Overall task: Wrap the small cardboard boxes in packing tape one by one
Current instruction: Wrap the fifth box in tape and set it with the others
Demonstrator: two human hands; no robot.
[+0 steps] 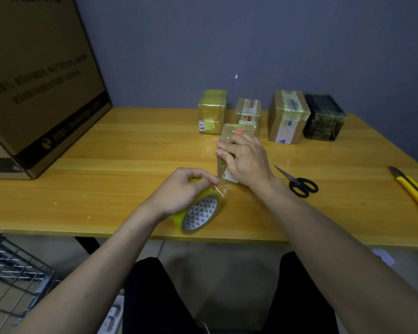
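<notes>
The box (235,138) I am wrapping stands near the middle of the counter (121,150), and my right hand (245,159) lies over its top and near face, fingers curled on it, I judge to pin the tape end down and keep the box from sliding. My left hand (181,191) has its grip closed round the tape roll (198,213), just beside the box, with a short clear strip stretched between them so the tape stays taut. Four wrapped boxes (287,116) stand behind, close enough to hinder turning mine. Scissors (299,183) lie right of my wrist, a yellow knife (413,189) farther right, a big carton (39,80) far left.
</notes>
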